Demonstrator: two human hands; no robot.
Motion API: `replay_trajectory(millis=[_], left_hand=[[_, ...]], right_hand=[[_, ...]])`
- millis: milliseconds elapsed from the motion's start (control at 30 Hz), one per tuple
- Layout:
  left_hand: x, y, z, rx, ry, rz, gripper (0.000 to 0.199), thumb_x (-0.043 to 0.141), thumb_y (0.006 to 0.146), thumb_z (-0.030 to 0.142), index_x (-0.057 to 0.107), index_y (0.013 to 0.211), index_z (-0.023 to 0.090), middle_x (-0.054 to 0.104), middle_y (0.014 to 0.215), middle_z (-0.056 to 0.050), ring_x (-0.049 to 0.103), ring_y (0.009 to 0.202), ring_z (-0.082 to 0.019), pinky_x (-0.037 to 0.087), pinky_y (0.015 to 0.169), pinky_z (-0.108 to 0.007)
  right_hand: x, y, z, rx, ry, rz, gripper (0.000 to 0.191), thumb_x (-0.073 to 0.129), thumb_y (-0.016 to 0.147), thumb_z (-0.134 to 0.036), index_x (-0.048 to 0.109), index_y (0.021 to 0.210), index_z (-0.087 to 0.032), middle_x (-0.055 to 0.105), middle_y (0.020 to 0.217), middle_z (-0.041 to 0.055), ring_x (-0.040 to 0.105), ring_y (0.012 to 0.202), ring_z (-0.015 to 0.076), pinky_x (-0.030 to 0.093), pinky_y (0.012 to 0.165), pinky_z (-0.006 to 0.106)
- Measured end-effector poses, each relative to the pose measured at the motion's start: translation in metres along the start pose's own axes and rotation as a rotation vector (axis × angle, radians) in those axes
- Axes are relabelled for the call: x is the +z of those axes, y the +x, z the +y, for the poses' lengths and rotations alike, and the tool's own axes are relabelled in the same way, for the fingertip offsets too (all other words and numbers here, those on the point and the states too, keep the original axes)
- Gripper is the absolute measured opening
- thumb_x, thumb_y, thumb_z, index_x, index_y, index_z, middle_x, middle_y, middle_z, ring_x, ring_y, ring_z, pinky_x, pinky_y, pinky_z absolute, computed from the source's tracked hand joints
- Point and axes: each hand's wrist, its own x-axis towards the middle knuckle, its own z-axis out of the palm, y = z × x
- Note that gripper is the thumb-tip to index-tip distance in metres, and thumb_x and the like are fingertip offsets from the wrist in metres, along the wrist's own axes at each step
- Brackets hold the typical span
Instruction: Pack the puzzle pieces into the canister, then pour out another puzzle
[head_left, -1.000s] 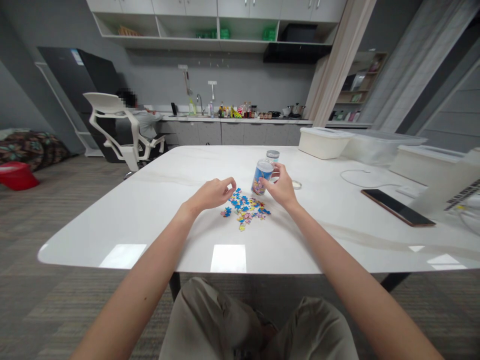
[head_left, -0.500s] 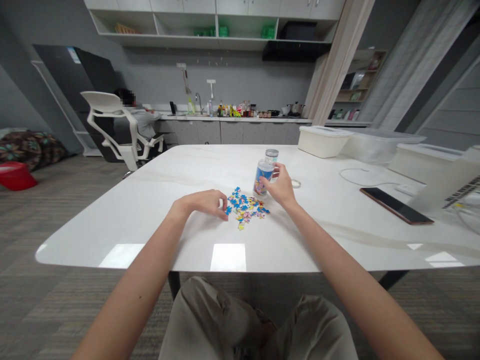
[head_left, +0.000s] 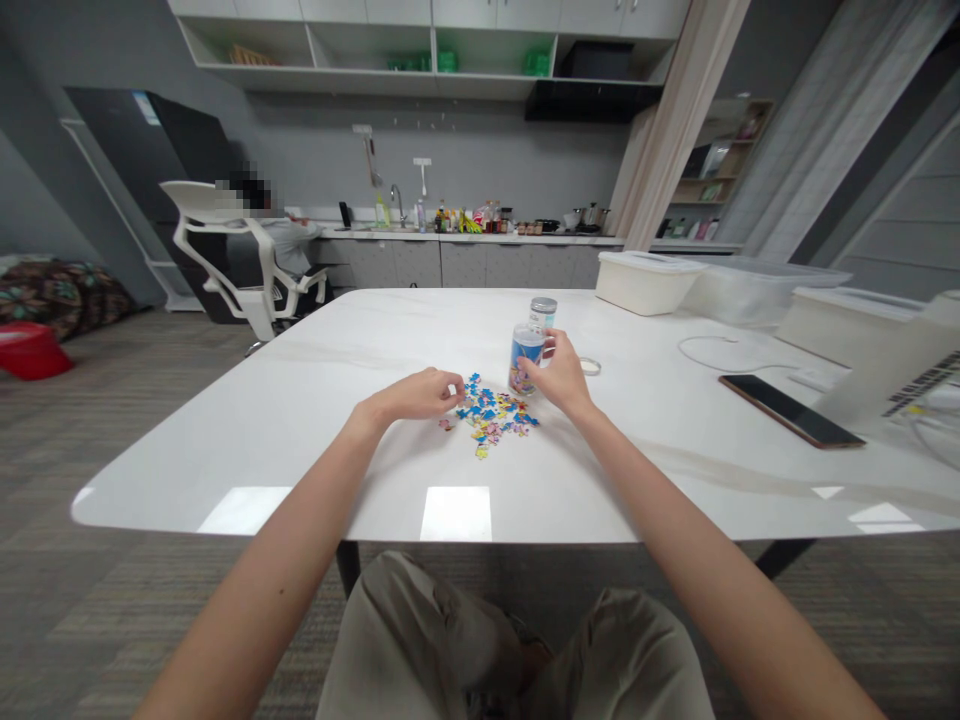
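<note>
A: Taking the heap of puzzle pieces (head_left: 491, 412) as the clock's centre, with twelve at the far side of the white table (head_left: 300, 430), where are your hands?

B: Your right hand (head_left: 561, 372) is near two o'clock, curved around the right side of the blue-printed jar (head_left: 526, 350). The thumb lies across the front and the fingers go behind, spread about as wide as the jar, so you have a firm-looking hold on it.

A: And how does that jar stand?

B: Upright, at one o'clock, just beside the heap. I can't tell whether its mouth is covered.

A: Your left hand?

B: Your left hand (head_left: 431, 392) is between nine and ten, fingers curled, thumb and fingertips close together at the heap's edge. Whether you have a piece pinched there, I can't tell.

A: Any strays?

B: A pinkish piece (head_left: 446, 425) lies between eight and nine, below your left hand, and a yellow piece (head_left: 481, 453) at six.

A: What else is around you?

B: A jar with a grey lid (head_left: 543, 312) behind the printed one, toward one; a pale ring (head_left: 590, 366) between two and three; a dark phone (head_left: 791, 410) well apart at three.
</note>
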Motion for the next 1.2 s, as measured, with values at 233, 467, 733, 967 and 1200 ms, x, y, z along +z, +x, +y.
replay_trajectory(millis=[233, 467, 733, 967, 1200], left_hand=[[-0.0003, -0.0001, -0.0011, -0.029, 0.065, 0.062, 0.023, 0.048, 0.085, 0.027, 0.061, 0.101, 0.020, 0.067, 0.068, 0.000, 0.059, 0.061, -0.015, 0.038, 0.062, -0.025], [0.0013, 0.0002, -0.0023, -0.022, 0.086, 0.055, 0.020, 0.050, 0.083, 0.025, 0.060, 0.100, 0.021, 0.065, 0.064, 0.001, 0.058, 0.059, -0.015, 0.035, 0.061, -0.025], [-0.0008, -0.0019, 0.0010, -0.013, 0.105, 0.039, 0.023, 0.046, 0.088, 0.037, 0.059, 0.095, 0.020, 0.065, 0.067, -0.001, 0.055, 0.058, -0.015, 0.033, 0.059, -0.025], [-0.0017, -0.0009, 0.0033, 0.065, 0.107, 0.013, 0.035, 0.038, 0.092, 0.038, 0.066, 0.083, 0.018, 0.065, 0.065, -0.002, 0.054, 0.058, -0.014, 0.033, 0.058, -0.025], [0.0008, 0.0016, -0.0015, 0.028, 0.135, 0.019, 0.034, 0.043, 0.088, 0.034, 0.073, 0.087, 0.018, 0.069, 0.071, -0.004, 0.056, 0.059, -0.014, 0.033, 0.057, -0.024]], right_hand=[[0.0011, 0.0006, 0.0024, -0.026, -0.003, 0.014, 0.052, 0.066, 0.067, -0.032, 0.048, 0.115, -0.021, 0.061, 0.108, 0.0102, 0.060, 0.091, 0.0251, 0.050, 0.084, 0.045], [0.0001, 0.0004, 0.0019, -0.025, 0.002, 0.002, 0.053, 0.066, 0.067, -0.032, 0.048, 0.115, -0.021, 0.061, 0.108, 0.0101, 0.060, 0.092, 0.0253, 0.050, 0.085, 0.045], [-0.0020, 0.0000, -0.0008, 0.005, -0.012, -0.022, 0.054, 0.066, 0.066, -0.032, 0.047, 0.116, -0.020, 0.060, 0.110, 0.0116, 0.060, 0.094, 0.0262, 0.049, 0.086, 0.046], [-0.0017, 0.0008, 0.0007, -0.005, -0.005, -0.023, 0.053, 0.066, 0.066, -0.033, 0.047, 0.114, -0.021, 0.060, 0.109, 0.0105, 0.060, 0.093, 0.0253, 0.050, 0.085, 0.045], [-0.0021, 0.0006, 0.0003, -0.015, -0.008, -0.014, 0.052, 0.067, 0.066, -0.032, 0.047, 0.113, -0.021, 0.061, 0.108, 0.0102, 0.060, 0.091, 0.0254, 0.050, 0.085, 0.045]])
